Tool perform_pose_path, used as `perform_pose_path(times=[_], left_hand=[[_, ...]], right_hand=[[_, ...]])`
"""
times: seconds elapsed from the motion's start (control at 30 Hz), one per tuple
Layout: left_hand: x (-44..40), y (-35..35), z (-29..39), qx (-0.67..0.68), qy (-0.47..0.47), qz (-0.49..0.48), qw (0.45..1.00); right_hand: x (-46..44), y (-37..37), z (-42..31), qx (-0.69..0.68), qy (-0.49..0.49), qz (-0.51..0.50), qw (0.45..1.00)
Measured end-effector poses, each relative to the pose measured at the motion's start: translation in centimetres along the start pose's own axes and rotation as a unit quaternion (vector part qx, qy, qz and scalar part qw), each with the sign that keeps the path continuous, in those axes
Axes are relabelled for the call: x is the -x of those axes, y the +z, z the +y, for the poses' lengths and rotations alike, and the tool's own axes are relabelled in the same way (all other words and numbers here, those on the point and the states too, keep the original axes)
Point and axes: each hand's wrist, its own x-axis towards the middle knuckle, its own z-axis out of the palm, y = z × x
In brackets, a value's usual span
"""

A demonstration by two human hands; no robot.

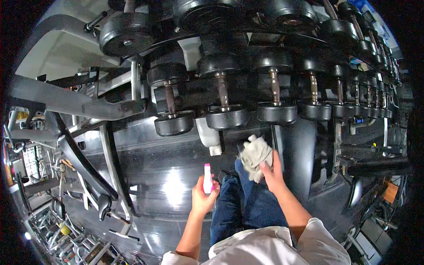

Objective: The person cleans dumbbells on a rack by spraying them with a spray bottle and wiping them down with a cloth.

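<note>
In my left hand (202, 199) is a small, slim white container with a pink top and pink lower part (207, 176), held upright with the fingers wrapped round it. My right hand (273, 173) grips a crumpled greyish-white cloth (256, 154), which bunches out past the fingertips. Both hands are in front of my jeans, short of the rack. Beyond them lies a row of black dumbbells; the nearest to the cloth is a large dumbbell (276, 114) with a worn metal handle. Another dumbbell (226, 118) lies to its left.
An upper tier carries more dumbbells (128, 37). To the left stands a grey-framed exercise machine (66, 99) with a long black pad (81, 159). A black bench-like piece (375, 167) is at the right. Dark, shiny floor (154, 176) spreads below the rack.
</note>
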Motion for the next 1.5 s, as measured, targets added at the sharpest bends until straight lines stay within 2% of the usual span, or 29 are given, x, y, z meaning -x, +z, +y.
perform_pose_path(times=[0.1,0.2,0.27,0.3,0.33,0.37,0.43,0.5,0.53,0.57,0.63,0.67,0.73,0.77,0.87,0.9,0.97,1.0,1.03,1.07,1.1,1.13,1.17,1.2,1.23,1.27,1.37,1.43,1.5], left_hand=[[-1.6,1.1,1.2,-0.007,-0.008,0.003,1.0],[-4.2,2.2,1.5,-0.009,0.037,0.041,0.998],[-6.2,2.6,3.2,0.005,0.017,0.051,0.999],[-7.1,2.8,3.9,0.021,-0.002,0.061,0.998],[-8.8,3.3,2.3,0.008,0.044,0.102,0.994],[-9.8,3.5,3.0,0.004,0.042,0.1,0.994],[-12.1,3.9,4.3,-0.009,-0.006,0.098,0.995],[-13.6,4.4,3.8,-0.035,-0.015,0.082,0.996],[-14.0,5.1,4.4,-0.057,-0.027,0.076,0.995],[-14.2,5.6,4.7,-0.079,-0.04,0.072,0.993],[-14.5,6.1,4.2,-0.083,-0.013,0.082,0.993],[-14.4,6.0,4.8,-0.105,0.004,0.083,0.991],[-14.3,5.5,4.9,-0.139,0.014,0.06,0.988],[-14.2,5.5,4.9,-0.14,0.011,0.06,0.988],[-14.5,6.0,6.1,-0.122,-0.019,0.073,0.99],[-14.5,6.1,6.6,-0.139,-0.013,0.074,0.987],[-14.4,5.9,7.4,-0.156,-0.009,0.083,0.984],[-14.5,5.9,7.7,-0.18,-0.038,0.065,0.981],[-14.6,5.9,7.8,-0.202,-0.068,0.046,0.976],[-14.5,6.0,7.8,-0.161,-0.09,0.043,0.982],[-14.4,6.2,7.5,-0.158,-0.094,0.044,0.982],[-14.4,6.4,7.1,-0.143,-0.082,0.054,0.985],[-14.4,6.6,6.8,-0.127,-0.07,0.064,0.987],[-14.4,6.7,6.6,-0.125,-0.073,0.063,0.988],[-14.4,6.7,6.6,-0.139,-0.059,0.064,0.986],[-14.5,6.7,6.7,-0.154,-0.043,0.063,0.985],[-14.6,6.6,7.4,-0.181,-0.02,0.072,0.981],[-14.6,6.0,8.0,-0.197,0.002,0.055,0.979],[-14.7,5.8,7.8,-0.226,0.043,0.067,0.971]], right_hand=[[-2.6,-0.6,-2.5,-0.052,-0.022,0.05,0.997],[-5.8,-2.4,-3.7,-0.01,-0.075,0.087,0.993],[-8.2,-2.2,-6.0,0.005,-0.147,0.106,0.983],[-9.9,-2.2,-7.2,0.003,-0.144,0.107,0.984],[-11.8,-2.1,-8.5,0.049,-0.223,0.094,0.969],[-13.6,-1.7,-9.7,0.095,-0.3,0.081,0.946],[-16.9,1.4,-11.5,-0.12,-0.212,0.101,0.965],[-21.9,4.4,-9.8,0.05,-0.318,0.149,0.935],[-24.4,5.8,-10.0,0.195,-0.347,0.091,0.913],[-26.2,7.3,-10.0,0.333,-0.366,0.028,0.868],[-27.8,10.2,-10.4,0.492,-0.439,-0.015,0.752],[-28.8,11.2,-10.1,0.489,-0.433,-0.02,0.757],[-31.2,13.2,-9.9,0.557,-0.451,-0.099,0.691],[-32.2,14.4,-9.8,0.556,-0.45,-0.101,0.692],[-34.1,17.1,-11.7,0.683,-0.329,-0.184,0.626],[-35.3,18.6,-10.9,0.683,-0.331,-0.186,0.624],[-38.0,22.0,-8.1,0.662,-0.244,-0.269,0.656],[-36.7,21.3,-9.9,0.582,-0.122,-0.187,0.782],[-36.8,21.9,-9.7,0.583,-0.124,-0.191,0.78],[-37.1,22.6,-9.6,0.455,-0.023,-0.121,0.882],[-37.5,23.4,-9.0,0.309,0.081,-0.043,0.947],[-37.4,23.8,-8.0,0.273,-0.002,0.003,0.962],[-37.6,24.1,-7.1,0.276,-0.001,0.002,0.961],[-37.4,24.0,-7.0,0.467,-0.124,-0.035,0.875],[-37.1,23.9,-6.9,0.629,-0.24,-0.07,0.736],[-36.8,23.5,-6.8,0.632,-0.237,-0.069,0.735],[-33.9,18.4,-11.0,0.691,-0.39,-0.209,0.571],[-32.9,14.9,-10.1,0.581,-0.516,-0.152,0.61],[-31.3,12.6,-10.3,0.565,-0.495,-0.11,0.651]])
